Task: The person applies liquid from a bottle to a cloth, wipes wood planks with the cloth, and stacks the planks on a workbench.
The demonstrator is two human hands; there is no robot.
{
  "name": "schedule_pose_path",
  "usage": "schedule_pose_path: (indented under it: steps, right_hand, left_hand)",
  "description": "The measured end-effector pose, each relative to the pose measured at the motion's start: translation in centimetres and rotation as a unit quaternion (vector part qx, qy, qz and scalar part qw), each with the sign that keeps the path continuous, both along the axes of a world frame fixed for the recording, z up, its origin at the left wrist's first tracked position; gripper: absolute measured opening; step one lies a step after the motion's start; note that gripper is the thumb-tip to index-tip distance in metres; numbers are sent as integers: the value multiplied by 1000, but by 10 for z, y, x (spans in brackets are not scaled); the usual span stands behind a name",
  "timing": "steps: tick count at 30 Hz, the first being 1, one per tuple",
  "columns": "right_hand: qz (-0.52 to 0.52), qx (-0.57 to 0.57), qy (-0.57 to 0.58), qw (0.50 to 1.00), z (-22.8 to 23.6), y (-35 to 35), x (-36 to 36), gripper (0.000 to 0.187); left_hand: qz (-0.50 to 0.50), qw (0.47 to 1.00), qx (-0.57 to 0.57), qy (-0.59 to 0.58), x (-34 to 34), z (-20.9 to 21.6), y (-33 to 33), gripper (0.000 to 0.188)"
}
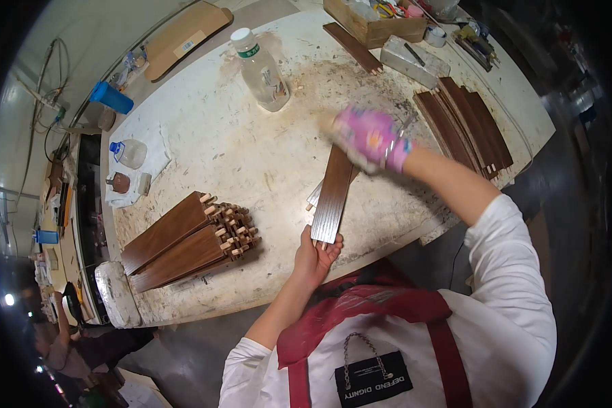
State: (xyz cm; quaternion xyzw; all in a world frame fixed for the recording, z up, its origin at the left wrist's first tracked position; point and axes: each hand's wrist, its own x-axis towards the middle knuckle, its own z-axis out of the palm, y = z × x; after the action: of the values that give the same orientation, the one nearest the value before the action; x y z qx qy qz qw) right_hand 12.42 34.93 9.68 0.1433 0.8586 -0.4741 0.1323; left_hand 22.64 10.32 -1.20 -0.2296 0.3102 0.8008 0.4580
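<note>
One dark slat here, running out from the left hand, clamped on its near end; gloved right hand a blur over the far end, grip unreadable. Surface-rubbing, I'd judge; next move wants the left steady.

The person wears a white top; its loose, creased right sleeve, between three and four o'clock, and left sleeve, near seven, both leave the forearms bare. A dark red apron lies at five o'clock, with two matching straps. Toward half past five, a black rectangular patch bears pale lettering and a looped metal chain. The right hand, at half past one, has a pinkish-purple, flower-patterned glove, its fingertips blurred; the left hand, at six, is ungloved.
</note>
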Motion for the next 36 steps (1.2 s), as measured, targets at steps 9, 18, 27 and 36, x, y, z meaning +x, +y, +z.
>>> schedule_pose_path:
  steps: [9,18,27,36]
  right_hand:
    - [-52,305,72,948,-49,106,-14,34]
    - [-217,58,220,949,-101,139,46,37]
    - [105,285,288,908,-67,15,51,26]
    - [-203,-16,227,952,-65,108,76,35]
  left_hand:
    - [-184,978,-98,21,12,35,2,65]
    - [-532,463,-517,485,-37,89,-23,59]
    - [-239,397,-497,734,-55,37,78,62]
    - [-152,473,-478,724,-52,53,65,55]
